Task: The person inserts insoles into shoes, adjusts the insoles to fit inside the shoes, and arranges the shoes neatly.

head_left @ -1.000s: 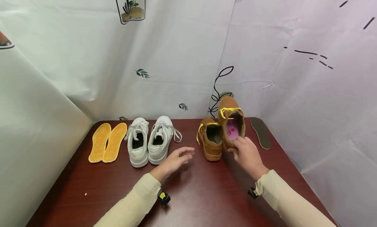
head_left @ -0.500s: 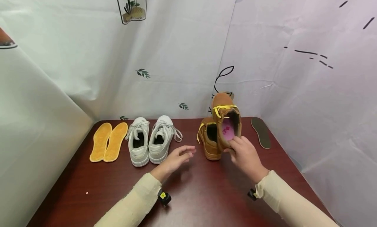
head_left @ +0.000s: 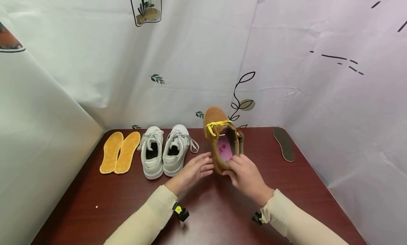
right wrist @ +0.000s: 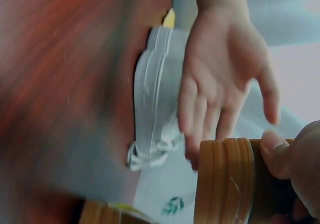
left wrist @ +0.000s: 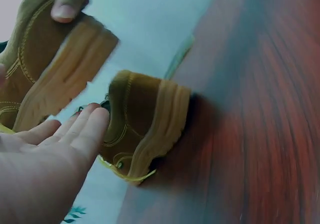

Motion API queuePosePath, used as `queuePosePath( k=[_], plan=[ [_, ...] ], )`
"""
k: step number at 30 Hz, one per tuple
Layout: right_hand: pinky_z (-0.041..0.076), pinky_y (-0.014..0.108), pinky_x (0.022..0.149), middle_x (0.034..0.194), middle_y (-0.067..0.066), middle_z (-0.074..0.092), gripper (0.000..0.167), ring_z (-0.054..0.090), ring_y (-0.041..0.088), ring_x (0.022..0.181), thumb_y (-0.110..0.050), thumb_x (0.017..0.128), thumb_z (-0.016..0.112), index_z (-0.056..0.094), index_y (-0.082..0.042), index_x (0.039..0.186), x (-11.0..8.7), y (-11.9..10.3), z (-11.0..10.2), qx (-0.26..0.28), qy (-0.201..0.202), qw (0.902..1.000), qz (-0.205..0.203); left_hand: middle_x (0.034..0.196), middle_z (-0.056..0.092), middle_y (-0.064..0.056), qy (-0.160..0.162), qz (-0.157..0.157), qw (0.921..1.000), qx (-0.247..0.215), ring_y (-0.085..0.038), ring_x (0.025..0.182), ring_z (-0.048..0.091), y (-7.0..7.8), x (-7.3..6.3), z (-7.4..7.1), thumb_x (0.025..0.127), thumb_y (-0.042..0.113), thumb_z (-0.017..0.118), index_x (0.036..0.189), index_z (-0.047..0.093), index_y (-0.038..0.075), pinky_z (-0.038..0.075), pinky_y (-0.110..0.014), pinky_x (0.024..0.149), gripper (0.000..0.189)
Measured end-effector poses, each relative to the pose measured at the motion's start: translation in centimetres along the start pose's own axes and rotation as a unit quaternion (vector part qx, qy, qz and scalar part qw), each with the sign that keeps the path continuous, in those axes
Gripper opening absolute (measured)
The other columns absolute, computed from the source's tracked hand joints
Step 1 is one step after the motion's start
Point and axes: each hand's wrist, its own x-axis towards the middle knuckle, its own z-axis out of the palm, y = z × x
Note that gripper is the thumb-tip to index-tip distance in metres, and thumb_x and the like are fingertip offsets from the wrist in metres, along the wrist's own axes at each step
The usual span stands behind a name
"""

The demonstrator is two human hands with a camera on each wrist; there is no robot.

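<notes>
Pinched at the heel by my right hand [head_left: 248,179], a brown shoe [head_left: 213,117] with yellow laces is held up over the table, toe tilted up and away. Inside it shows a pink insole [head_left: 225,149]. My left hand [head_left: 193,171] has its fingers extended, with the tips right at the shoe's left side. In the right wrist view, that left hand [right wrist: 220,68] is palm-on with the thumb apart. The second brown shoe [head_left: 241,142] stands on the table, mostly hidden behind the held one; the left wrist view shows this standing shoe [left wrist: 145,103] more fully.
White sneakers [head_left: 153,163] stand side by side left of my left hand. Farther left lie two orange insoles [head_left: 112,151]. A dark insole [head_left: 284,144] lies at the back right of the red-brown table [head_left: 79,199]. White sheeting [head_left: 197,61] surrounds the table's back and sides.
My right hand has carried the brown shoe leftward from above the right side to the middle, beside my left hand. The left hand has barely moved.
</notes>
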Motion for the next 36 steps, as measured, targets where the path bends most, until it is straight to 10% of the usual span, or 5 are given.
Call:
queuePosePath(
  k=[5,24,36],
  plan=[
    [0.043,0.031,0.064,0.083,-0.003,0.060,0.026,0.049,0.018,0.072,-0.022,0.076,0.088,0.067,-0.014,0.089,0.0,-1.3,1.2,0.009,-0.013,0.9999,-0.006,0.154,0.031,-0.034,0.029,0.003,0.9974,-0.065,-0.026,0.127,0.053,0.3,0.1,-0.4,0.102,0.024,0.044,0.157,0.008,-0.004,0.041,-0.042,0.109,0.072],
    [0.047,0.031,0.075,0.091,-0.006,0.063,0.027,0.053,0.015,0.078,-0.030,0.080,0.084,0.067,-0.015,0.096,-1.4,-2.3,6.0,0.006,-0.102,0.9947,-0.005,0.138,0.053,-0.031,0.099,-0.056,0.9926,0.044,-0.031,0.125,0.057,-3.0,0.4,-2.5,0.102,0.027,0.055,0.144,0.033,-0.017,0.038,-0.048,0.112,0.065],
    [0.046,0.032,0.074,0.082,-0.005,0.053,0.029,0.051,0.015,0.075,-0.036,0.081,0.080,0.061,-0.014,0.089,-1.6,-2.3,7.3,0.034,-0.138,0.9897,0.014,0.097,0.061,-0.006,0.158,-0.094,0.9634,0.195,-0.021,0.092,0.057,-3.3,0.3,-3.5,0.098,0.037,0.060,0.110,0.065,-0.002,0.052,-0.037,0.084,0.041]
  ],
)
